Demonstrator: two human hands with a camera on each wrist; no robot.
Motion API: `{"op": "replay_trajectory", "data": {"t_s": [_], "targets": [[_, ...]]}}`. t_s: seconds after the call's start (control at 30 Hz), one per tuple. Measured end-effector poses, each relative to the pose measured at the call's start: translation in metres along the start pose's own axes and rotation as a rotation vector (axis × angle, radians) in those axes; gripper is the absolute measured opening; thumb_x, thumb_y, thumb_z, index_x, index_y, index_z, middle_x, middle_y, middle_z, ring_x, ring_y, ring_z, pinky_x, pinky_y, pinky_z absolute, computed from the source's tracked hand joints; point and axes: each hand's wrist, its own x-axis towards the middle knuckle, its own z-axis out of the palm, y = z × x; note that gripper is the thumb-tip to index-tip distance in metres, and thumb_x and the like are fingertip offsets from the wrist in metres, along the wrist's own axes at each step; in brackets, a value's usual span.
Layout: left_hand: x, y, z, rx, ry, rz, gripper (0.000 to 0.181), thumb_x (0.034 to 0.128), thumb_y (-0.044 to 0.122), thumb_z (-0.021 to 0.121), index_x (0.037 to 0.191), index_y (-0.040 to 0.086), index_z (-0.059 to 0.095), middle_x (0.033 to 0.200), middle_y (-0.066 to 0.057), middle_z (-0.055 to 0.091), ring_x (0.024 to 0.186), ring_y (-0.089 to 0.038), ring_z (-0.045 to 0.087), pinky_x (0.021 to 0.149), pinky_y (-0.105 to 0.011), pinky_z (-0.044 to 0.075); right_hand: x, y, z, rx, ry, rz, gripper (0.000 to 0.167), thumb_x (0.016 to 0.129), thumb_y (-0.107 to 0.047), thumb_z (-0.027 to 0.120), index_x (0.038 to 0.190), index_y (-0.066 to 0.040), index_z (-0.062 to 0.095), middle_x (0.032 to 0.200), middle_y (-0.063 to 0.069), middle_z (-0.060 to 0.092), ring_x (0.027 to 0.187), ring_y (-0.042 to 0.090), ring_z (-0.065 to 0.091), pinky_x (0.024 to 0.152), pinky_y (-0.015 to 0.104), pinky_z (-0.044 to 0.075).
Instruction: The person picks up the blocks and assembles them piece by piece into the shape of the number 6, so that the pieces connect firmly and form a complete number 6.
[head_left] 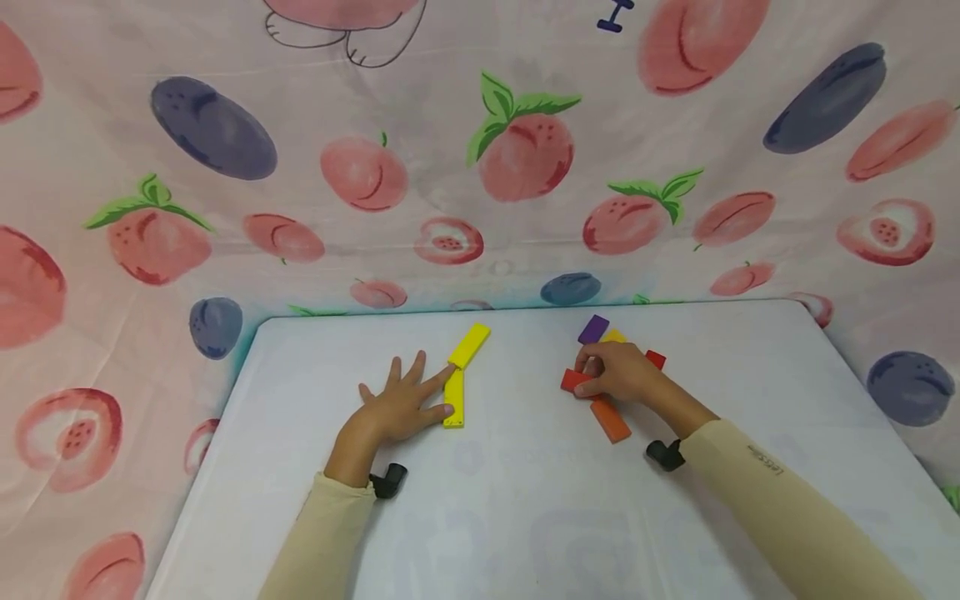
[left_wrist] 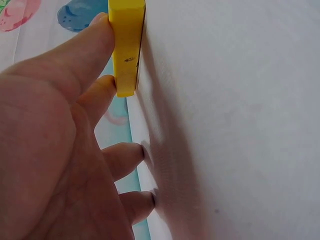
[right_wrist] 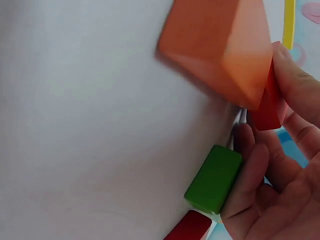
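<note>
Two yellow blocks [head_left: 470, 345] lie end to end at an angle on the white table. My left hand [head_left: 401, 408] is spread, its thumb and index finger touching the yellow blocks' left side; the left wrist view shows them against a yellow block [left_wrist: 126, 47]. My right hand [head_left: 618, 372] pinches a red block [head_left: 573, 381] between thumb and fingers. In the right wrist view the pinched red block [right_wrist: 268, 107] is beside an orange block [right_wrist: 215, 47], and a green block [right_wrist: 214, 179] is by the curled fingers.
Around my right hand lie a purple block [head_left: 593, 329], a yellow block [head_left: 614, 336], another red block [head_left: 656, 359] and an orange block [head_left: 611, 419]. A fruit-patterned cloth [head_left: 450, 167] rises behind the table's back edge.
</note>
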Motion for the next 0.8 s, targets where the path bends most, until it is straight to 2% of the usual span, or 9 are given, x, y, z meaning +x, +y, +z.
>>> {"op": "replay_trajectory", "data": {"t_s": [0.3,0.53,0.63,0.8], "targets": [[0.002,0.001,0.000,0.010,-0.006,-0.012,0.069,0.0982,0.060,0.055,0.159,0.048,0.026,0.174,-0.009,0.001,0.157,-0.048,-0.009,0.102,-0.091,-0.003,-0.007,-0.001,0.004,0.049,0.042,-0.035,0.029,0.087,-0.032,0.083,0.111,-0.020,0.074,0.101,0.002,0.070,0.098,0.022,0.060,0.076,0.030,0.055],[0.003,0.002,-0.001,0.015,-0.007,-0.014,0.069,0.0985,0.059,0.055,0.159,0.047,0.025,0.174,-0.009,0.001,0.157,-0.048,-0.009,0.102,-0.091,-0.002,-0.016,-0.011,0.004,0.124,0.093,-0.113,0.024,0.089,-0.029,0.081,0.112,-0.024,0.077,0.108,0.000,0.073,0.103,0.022,0.060,0.077,0.029,0.052],[0.002,0.003,-0.001,0.014,-0.010,-0.018,0.069,0.0985,0.059,0.055,0.159,0.047,0.026,0.174,-0.009,0.001,0.157,-0.048,-0.009,0.103,-0.091,-0.003,-0.017,-0.017,0.005,0.200,0.080,-0.130,0.022,0.090,-0.027,0.079,0.112,-0.025,0.077,0.112,0.001,0.072,0.104,0.023,0.061,0.078,0.030,0.055],[0.001,0.003,-0.001,0.018,-0.007,-0.016,0.069,0.0989,0.059,0.055,0.160,0.046,0.026,0.174,-0.010,0.002,0.157,-0.049,-0.008,0.102,-0.091,-0.002,-0.016,-0.025,0.006,0.321,-0.006,-0.108,0.023,0.094,-0.029,0.075,0.117,-0.024,0.076,0.119,0.002,0.068,0.111,0.024,0.060,0.082,0.030,0.056]]}}
